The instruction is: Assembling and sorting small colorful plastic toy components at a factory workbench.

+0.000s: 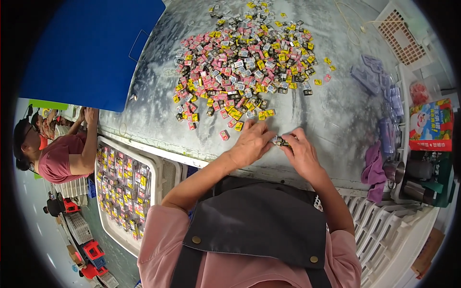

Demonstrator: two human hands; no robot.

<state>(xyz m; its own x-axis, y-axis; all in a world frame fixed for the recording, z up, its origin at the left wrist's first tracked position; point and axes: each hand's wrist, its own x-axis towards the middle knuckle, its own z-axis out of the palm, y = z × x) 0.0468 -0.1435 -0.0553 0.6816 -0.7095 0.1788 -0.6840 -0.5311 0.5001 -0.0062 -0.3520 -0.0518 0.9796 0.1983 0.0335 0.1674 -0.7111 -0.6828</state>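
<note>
Near the front edge of the table, my left hand [252, 142] and my right hand [302, 152] meet with bent fingers. Between their fingertips is a small, dark, block-like piece [280, 141], partly covered by the fingers, so I cannot tell if it is one piece or several. Just beyond my hands spreads a large heap of small rectangular pieces [240, 67] in pink, yellow, black and white. A few loose ones lie closest to my left hand, among them a yellow piece [262, 115] and a pink piece [224, 135].
A white tray [156, 168] with rows of similar pieces stands at left, below a blue panel [91, 53]. At right are a purple cloth [374, 168], a metal cup [394, 171], a colourful box [430, 126] and a white basket [403, 38]. Another person [62, 156] works at left.
</note>
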